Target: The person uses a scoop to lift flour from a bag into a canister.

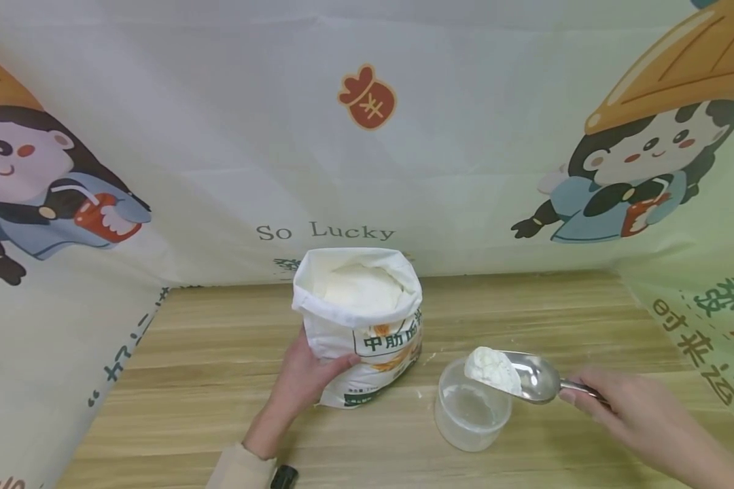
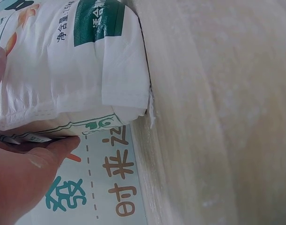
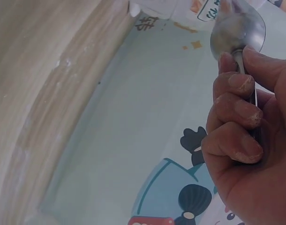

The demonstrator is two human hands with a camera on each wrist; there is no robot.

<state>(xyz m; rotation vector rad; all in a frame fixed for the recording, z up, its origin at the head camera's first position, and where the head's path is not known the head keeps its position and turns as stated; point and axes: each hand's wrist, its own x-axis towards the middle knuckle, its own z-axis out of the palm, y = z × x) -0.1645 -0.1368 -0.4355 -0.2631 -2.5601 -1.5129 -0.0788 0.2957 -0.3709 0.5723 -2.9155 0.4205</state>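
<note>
Our right hand (image 1: pixel 633 406) curled tight round scoop (image 1: pixel 541 380), flour (image 1: pixel 492 370) heaped above tub (image 1: pixel 472 431); left hand (image 1: pixel 308 377) grips bag (image 1: pixel 338 336). We'd best tip low, slowly.

The scoop (image 1: pixel 539 380) is smooth, glossy metal; its powder (image 1: pixel 492 370) matt; the tub (image 1: pixel 469 435) translucent plastic; the bag (image 1: pixel 367 343) creased; the bench (image 1: pixel 208 353) wood-grained; the backdrop (image 1: pixel 220 122) cloth-like.
</note>
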